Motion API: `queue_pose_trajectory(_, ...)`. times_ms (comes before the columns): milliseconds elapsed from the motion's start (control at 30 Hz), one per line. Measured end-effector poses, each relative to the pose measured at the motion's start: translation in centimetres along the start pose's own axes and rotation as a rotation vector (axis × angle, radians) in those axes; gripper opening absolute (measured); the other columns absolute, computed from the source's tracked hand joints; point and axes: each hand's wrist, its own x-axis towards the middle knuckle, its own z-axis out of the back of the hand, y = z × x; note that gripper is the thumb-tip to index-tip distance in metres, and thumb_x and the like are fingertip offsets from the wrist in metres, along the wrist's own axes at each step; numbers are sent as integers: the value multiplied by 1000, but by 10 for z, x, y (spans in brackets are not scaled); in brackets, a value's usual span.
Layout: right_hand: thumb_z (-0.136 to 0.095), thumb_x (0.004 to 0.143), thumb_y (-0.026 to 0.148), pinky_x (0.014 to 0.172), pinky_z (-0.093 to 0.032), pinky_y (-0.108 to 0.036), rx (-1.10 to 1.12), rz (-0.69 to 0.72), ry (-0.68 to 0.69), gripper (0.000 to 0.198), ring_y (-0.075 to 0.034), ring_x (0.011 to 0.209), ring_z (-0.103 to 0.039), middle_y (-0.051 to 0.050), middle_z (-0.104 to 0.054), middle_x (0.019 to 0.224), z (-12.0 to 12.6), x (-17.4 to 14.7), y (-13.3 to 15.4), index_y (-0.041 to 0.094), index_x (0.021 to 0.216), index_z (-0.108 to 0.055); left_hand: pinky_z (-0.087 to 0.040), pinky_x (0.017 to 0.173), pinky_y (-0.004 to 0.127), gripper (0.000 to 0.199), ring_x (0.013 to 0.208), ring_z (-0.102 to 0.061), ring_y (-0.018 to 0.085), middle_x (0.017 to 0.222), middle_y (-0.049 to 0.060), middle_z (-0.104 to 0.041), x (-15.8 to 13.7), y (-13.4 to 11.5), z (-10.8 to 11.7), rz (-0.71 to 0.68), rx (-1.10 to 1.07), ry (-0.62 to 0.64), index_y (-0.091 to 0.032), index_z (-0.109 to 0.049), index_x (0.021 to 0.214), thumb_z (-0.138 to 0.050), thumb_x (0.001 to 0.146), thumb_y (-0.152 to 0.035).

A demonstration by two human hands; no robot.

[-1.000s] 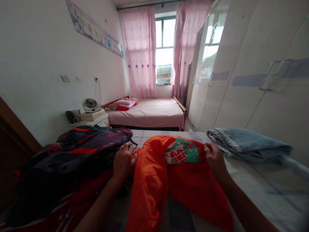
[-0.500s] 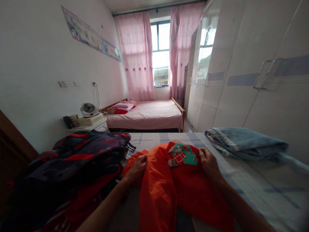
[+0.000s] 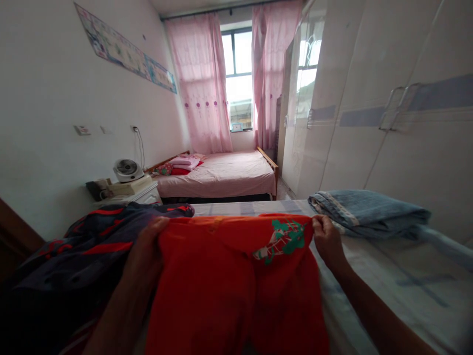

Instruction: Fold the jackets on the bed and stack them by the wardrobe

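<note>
Stretched between my two hands hangs a pair of orange-red trousers (image 3: 207, 281) with a green and white print near the top right. The top edge is pulled nearly straight, and two leg-like panels drop below it out of the frame. My left hand (image 3: 150, 246) is closed on the top left corner, close to a pile of dark clothes with red stripes (image 3: 107, 246). At the top right corner my right hand (image 3: 327, 239) pinches the fabric, in front of folded blue jeans (image 3: 373, 212). The lower ends of the legs are out of view.
The bed under the clothes has a pale checked sheet (image 3: 417, 286). Beyond it stands a second bed (image 3: 229, 172) with folded pink bedding. A small white fan (image 3: 127, 170) sits on a bedside cabinet at the left. White wardrobes (image 3: 369, 98) line the right side.
My left hand has moved left and up to the garment's corner, spreading the bunched trousers wide and flat. My right hand still grips the right corner, slightly higher. The view has shifted slightly.
</note>
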Motion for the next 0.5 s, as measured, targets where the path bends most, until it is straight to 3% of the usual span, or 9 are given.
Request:
queue_pose_trajectory(100,-34,80,37,70,-41,-32,-22,49,-21,22,-20,72,-54,-6,-57,77,-2,0,-2,20,82,-48,-41,51,20,26,53,-46,10,59,-6,-48,4,-5,8,-110,38,-62,-18,-53,68,-54,74,-44)
queue_pose_trajectory(167,-34,80,37,71,-42,-31,-19,28,9,23,-20,74,-55,-6,-58,79,-5,1,-7,20,83,-49,-45,60,23,28,66,-55,14,70,-3,-58,5,-1,0,-86,132,22,-17,-60,80,-59,73,-44)
queue_pose_trajectory(233,-36,77,38,71,-42,-30,-5,-39,126,24,-19,75,-57,-6,-60,82,-10,0,-18,20,84,-51,-47,78,30,46,92,-60,22,98,5,-64,0,11,-15,-69,268,168,-16,-58,105,-59,73,-48)
queue_pose_trajectory(300,-38,75,39,70,-43,-30,-5,-100,238,26,-19,76,-58,-6,-63,83,-16,-1,-33,20,84,-53,-40,97,35,68,117,-50,26,126,11,-53,-11,28,-33,-73,417,345,-14,-43,128,-56,74,-54)
queue_pose_trajectory(367,-38,73,41,70,-44,-30,-27,-139,269,29,-20,77,-60,-7,-64,83,-21,-3,-47,19,83,-55,-32,105,36,86,129,-38,27,142,13,-38,-26,47,-52,-95,558,486,-14,-32,137,-62,68,-56)
queue_pose_trajectory(433,-37,72,44,73,-44,-31,-63,-166,246,33,-22,80,-60,-9,-65,85,-22,-5,-58,19,83,-55,-30,105,39,96,130,-36,30,144,14,-35,-40,61,-70,-121,703,548,-16,-30,138,-70,59,-52)
queue_pose_trajectory(500,-35,71,45,75,-44,-33,-105,-192,214,35,-23,82,-61,-10,-65,87,-20,-6,-65,19,84,-55,-35,99,43,89,120,-47,34,131,17,-50,-50,70,-86,-127,797,543,-17,-40,133,-74,54,-41)
